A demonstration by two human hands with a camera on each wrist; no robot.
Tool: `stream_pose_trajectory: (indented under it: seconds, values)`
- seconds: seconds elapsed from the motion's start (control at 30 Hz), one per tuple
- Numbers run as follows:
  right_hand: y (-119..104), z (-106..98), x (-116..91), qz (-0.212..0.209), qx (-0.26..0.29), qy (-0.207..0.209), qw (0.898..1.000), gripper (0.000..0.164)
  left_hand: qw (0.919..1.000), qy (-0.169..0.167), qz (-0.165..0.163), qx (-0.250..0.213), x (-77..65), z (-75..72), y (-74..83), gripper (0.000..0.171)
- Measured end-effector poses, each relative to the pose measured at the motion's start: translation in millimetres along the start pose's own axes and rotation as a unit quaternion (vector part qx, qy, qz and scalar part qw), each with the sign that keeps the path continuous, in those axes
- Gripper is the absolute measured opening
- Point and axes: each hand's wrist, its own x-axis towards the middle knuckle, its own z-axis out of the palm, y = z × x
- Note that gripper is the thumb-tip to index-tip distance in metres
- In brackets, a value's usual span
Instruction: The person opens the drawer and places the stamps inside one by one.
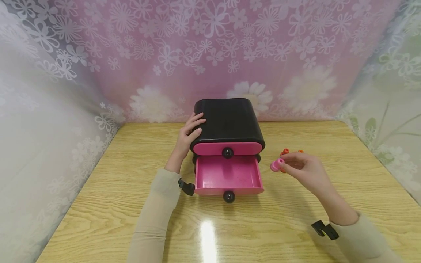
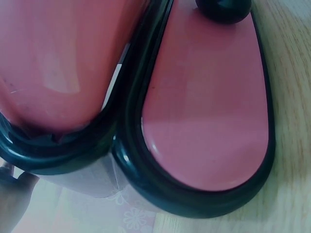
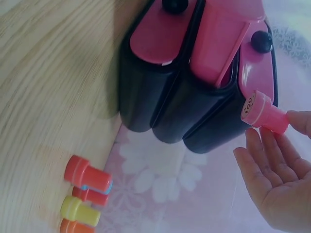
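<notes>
My right hand (image 1: 307, 170) pinches a pink toy stamp (image 3: 262, 112) between thumb and fingers, to the right of a small black drawer cabinet (image 1: 227, 118). The stamp's round face carries printed marks that look like "100". On the cabinet's upper left side rests my left hand (image 1: 189, 137), fingers laid over the top edge. Its middle pink drawer (image 1: 228, 173) is pulled out, with a bare pink floor. The top drawer (image 1: 210, 148) is pushed in, and so is the bottom one (image 3: 160, 34). In the left wrist view only a bit of the left hand (image 2: 14, 199) shows.
Several more stamps stand on the table right of the cabinet, among them a red one (image 3: 87, 173), a yellow one (image 3: 80, 210) and an orange one (image 3: 77, 226). A flowered pink curtain (image 1: 197, 54) hangs behind the wooden table (image 1: 131, 168).
</notes>
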Motion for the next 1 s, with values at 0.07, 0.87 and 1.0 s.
stream_pose_trajectory:
  seconds: [0.07, 0.87, 1.0]
  values:
    - [-2, 2, 0, -0.002, 0.000, -0.007, 1.000, 0.032, 1.0000, 0.000, 0.001, 0.000, -0.1, -0.1, -0.2, 0.035]
    - [-27, 32, 11, -0.015, 0.069, -0.060, 0.996, 0.033, 0.9999, 0.001, -0.008, 0.007, -0.4, 0.5, 1.2, 0.036]
    - [-31, 40, 13, -0.022, 0.073, -0.065, 0.995, 0.031, 1.0000, 0.001, -0.006, 0.003, -0.3, 0.1, 0.0, 0.036]
